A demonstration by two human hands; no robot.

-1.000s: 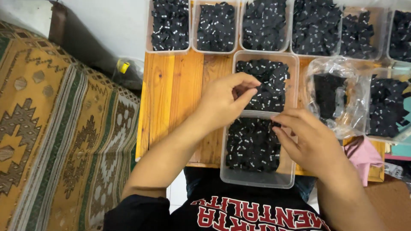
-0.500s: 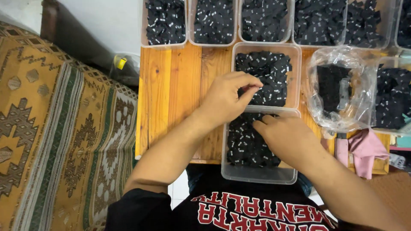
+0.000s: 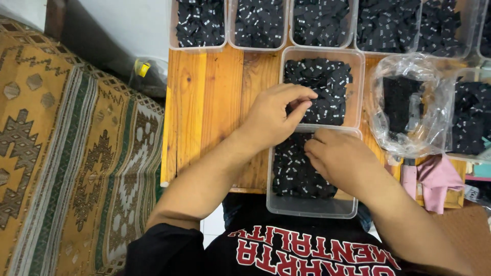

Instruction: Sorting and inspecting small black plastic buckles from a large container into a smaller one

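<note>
My left hand [image 3: 275, 116] hovers over the join of two clear plastic tubs, fingers pinched on a small black label at the near edge of the far tub [image 3: 358, 87]. My right hand [image 3: 341, 158] reaches down into the near tub [image 3: 307, 207], fingers curled among the small black labels [image 3: 294, 171] with white marks. Whether it grips one is hidden by the fingers. Both tubs sit on a small wooden table [image 3: 209, 112].
A row of clear tubs [image 3: 199, 25] full of black labels lines the table's far edge. A crumpled clear plastic bag [image 3: 409, 107] of black pieces lies at right, with a pink cloth [image 3: 434, 181] below it. A patterned rug [image 3: 66, 168] covers the floor at left.
My right hand has dropped from above the near tub down into its labels and moved left toward my left hand. My left hand stayed near the far tub's near edge.
</note>
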